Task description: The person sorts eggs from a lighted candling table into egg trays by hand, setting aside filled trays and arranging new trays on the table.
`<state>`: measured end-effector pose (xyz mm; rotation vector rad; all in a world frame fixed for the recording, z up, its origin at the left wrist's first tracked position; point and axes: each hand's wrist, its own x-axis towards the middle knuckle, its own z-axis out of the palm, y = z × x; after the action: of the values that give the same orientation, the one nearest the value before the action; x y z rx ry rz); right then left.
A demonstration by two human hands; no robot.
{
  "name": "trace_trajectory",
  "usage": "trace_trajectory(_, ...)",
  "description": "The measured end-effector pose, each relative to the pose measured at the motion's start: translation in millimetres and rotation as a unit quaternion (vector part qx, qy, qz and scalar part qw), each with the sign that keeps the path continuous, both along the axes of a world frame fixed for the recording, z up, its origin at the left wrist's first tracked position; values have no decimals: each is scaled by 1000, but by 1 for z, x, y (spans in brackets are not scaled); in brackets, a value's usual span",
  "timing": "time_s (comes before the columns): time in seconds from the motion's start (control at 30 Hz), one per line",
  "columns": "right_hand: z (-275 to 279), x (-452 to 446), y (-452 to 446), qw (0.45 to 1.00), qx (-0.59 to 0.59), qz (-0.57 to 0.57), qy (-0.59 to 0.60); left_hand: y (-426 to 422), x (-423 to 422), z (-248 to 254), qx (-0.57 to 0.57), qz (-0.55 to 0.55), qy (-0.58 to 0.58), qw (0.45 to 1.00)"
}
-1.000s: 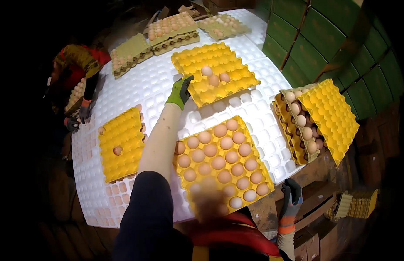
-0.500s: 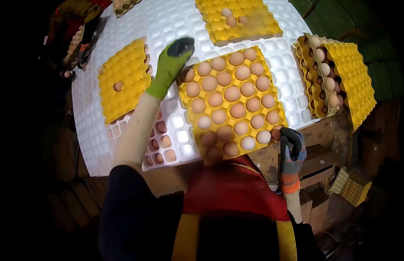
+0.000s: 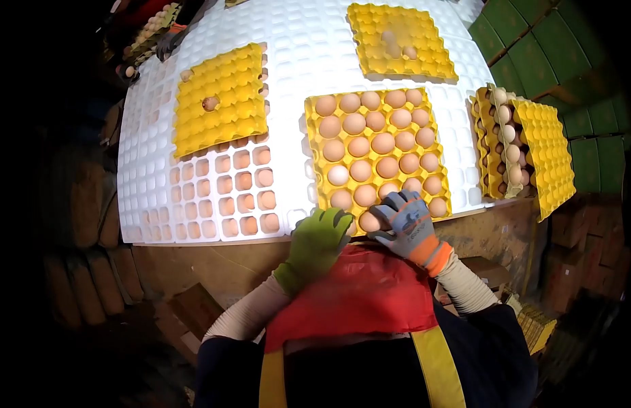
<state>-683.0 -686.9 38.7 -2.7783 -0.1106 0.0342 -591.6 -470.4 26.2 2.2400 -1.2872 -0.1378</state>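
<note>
A yellow egg tray [image 3: 311, 146] filled with brown eggs lies on the white moulded trays at the table's near side. My left hand [image 3: 317, 243], in a green glove with dark fingertips, is curled at the tray's near left corner, its fingers around an egg [image 3: 351, 230] that shows only in part. Just to the right, my right hand [image 3: 405, 226], in a grey glove with an orange cuff, has thumb and fingers closed on another egg [image 3: 369, 222] in the near row. Its palm side is hidden.
White moulded trays [image 3: 298, 64] cover the table, with eggs in the near left cells [image 3: 245, 202]. Yellow trays lie at left [image 3: 227, 129] and far right [image 3: 397, 61]. A leaning stack of trays with eggs [image 3: 509, 146] stands at the right edge. Another person's gloved hand [image 3: 169, 44] is at far left.
My left hand came from the tray's far left corner to its near left corner. My right hand moved left from the near right corner onto an egg. The view shifted.
</note>
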Motion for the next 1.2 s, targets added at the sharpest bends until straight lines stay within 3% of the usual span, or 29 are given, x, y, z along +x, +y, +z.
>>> trace_trajectory(0.03, 5, -5, -4, 996, 71, -10, -56, 2, 0, 0, -25, 8, 27, 999)
trace_trajectory(0.07, 3, -7, -13, 996, 67, -6, -58, 4, 0, 0, -50, 15, 54, 997)
trace_trajectory(0.1, -3, -11, -22, 977, 200, -25, -75, 11, -2, 1, -53, 17, 52, 997)
trace_trajectory(0.17, 6, -8, -28, 901, 416, -77, -94, 26, -1, 6, -169, 94, 284, 939)
trace_trajectory(0.2, 9, -7, -30, 835, 532, -133, -46, 29, 4, 9, -170, 93, 282, 940)
trace_trajectory(0.27, 20, 15, -34, 946, 308, -45, -90, 31, 13, 18, -232, 138, 420, 867)
trace_trajectory(0.3, 20, 22, -24, 976, 202, -41, -72, 23, 18, 21, -232, 141, 418, 867)
trace_trajectory(0.37, 0, 46, -3, 998, -44, 35, -13, 1, 29, 25, -60, 40, 130, 989)
trace_trajectory(0.4, -13, 52, 4, 987, -146, 69, -16, -2, 31, 19, -59, 40, 128, 989)
trace_trajectory(0.47, -5, 53, -1, 985, -138, 90, -45, -5, 36, -8, -55, -23, -128, 990)
trace_trajectory(0.5, 18, 51, -9, 999, -26, 39, 12, -7, 41, -13, -115, -26, -47, 992)
trace_trajectory(0.53, 30, 49, -20, 994, 87, -13, 71, -4, 40, -7, -117, -22, -49, 992)
trace_trajectory(0.57, 27, 40, -37, 971, 231, -23, 54, 4, 38, 2, -181, 43, 222, 957)
trace_trajectory(0.6, 10, 29, -55, 952, 306, -16, 19, 13, 41, 7, -231, 102, 472, 844)
trace_trajectory(0.63, 5, 27, -63, 891, 447, -56, 62, 28, 49, -3, -268, 128, 626, 721)
trace_trajectory(0.67, 2, 25, -65, 804, 577, -96, 106, 32, 51, -17, -304, 118, 599, 732)
trace_trajectory(0.73, 26, 34, -53, 713, 676, -124, 138, 12, 51, 17, -317, 166, 550, 754)
trace_trajectory(0.77, 28, 46, -51, 797, 574, -116, 144, 15, 63, 11, -245, 131, 562, 779)
trace_trajectory(0.8, 31, 56, -51, 868, 462, -105, 147, 9, 67, 10, -248, 132, 557, 782)
trace_trajectory(0.83, 21, 64, -47, 970, 236, -36, 35, -2, 68, 9, -175, 109, 311, 928)
trace_trajectory(0.87, 15, 70, -39, 998, 64, -19, -9, -12, 68, 6, -84, 78, 39, 993)
trace_trajectory(0.9, 19, 77, -28, 999, -41, -6, 6, -19, 69, -7, -19, 62, -59, 996)
trace_trajectory(0.93, 22, 83, -19, 989, -147, 8, 22, -32, 65, -22, -18, 67, -59, 996)
trace_trajectory(1.0, -3, 92, -9, 980, -195, 13, 23, -53, 62, -43, 188, 82, -126, 971)
trace_trajectory(1.03, -8, 95, -3, 970, -242, 15, 25, -51, 62, -10, 194, 71, -127, 970)
trace_trajectory(1.07, -4, 93, -8, 970, -242, 19, 25, -42, 65, -7, 194, 75, -126, 970)
trace_trajectory(1.13, 17, 90, -24, 994, -102, -8, 48, -20, 75, -4, -82, 135, 106, 982)
trace_trajectory(1.17, 22, 91, -33, 997, -40, -26, 66, -7, 74, -8, -242, 157, 265, 920)
trace_trajectory(1.2, 37, 86, -40, 996, 43, -42, 70, 11, 86, -22, -225, 123, 315, 914)
